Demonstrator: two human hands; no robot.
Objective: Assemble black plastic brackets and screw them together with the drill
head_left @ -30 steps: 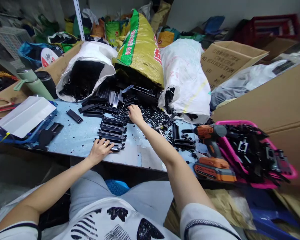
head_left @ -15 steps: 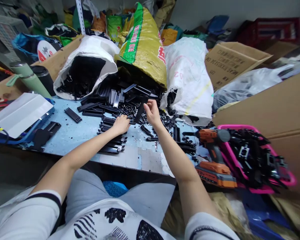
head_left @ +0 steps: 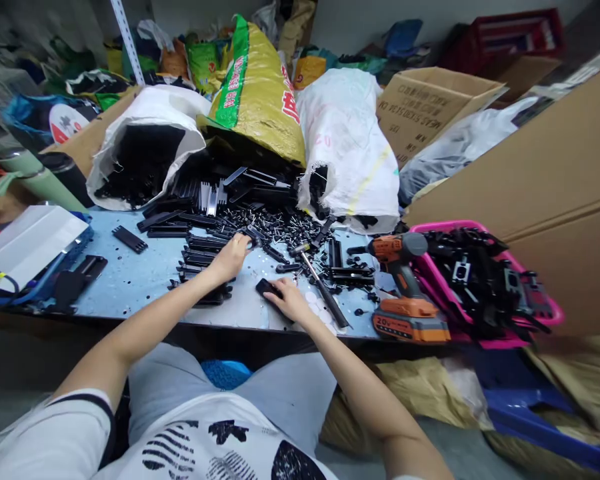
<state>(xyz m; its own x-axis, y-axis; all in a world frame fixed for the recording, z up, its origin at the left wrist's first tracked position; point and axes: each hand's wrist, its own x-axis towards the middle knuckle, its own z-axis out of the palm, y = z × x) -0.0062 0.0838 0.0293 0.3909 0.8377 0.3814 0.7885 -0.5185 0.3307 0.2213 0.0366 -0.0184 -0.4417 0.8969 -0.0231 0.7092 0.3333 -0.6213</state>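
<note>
Right hand (head_left: 287,301) moved to near edge of blue table (head_left: 145,270), fingers gripping black part (head_left: 265,287), four o'clock from left hand (head_left: 231,258), whose hold I cannot tell, bags (head_left: 200,61) at eleven by wall (head_left: 360,27), black pieces (head_left: 140,177) in white sack (head_left: 165,101) at ten, dark parts (head_left: 485,293) in pink basket (head_left: 450,226) at three

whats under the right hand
A black part sticks out from under the right hand. The hand covers some of it, and what lies directly beneath the part cannot be seen.
</note>
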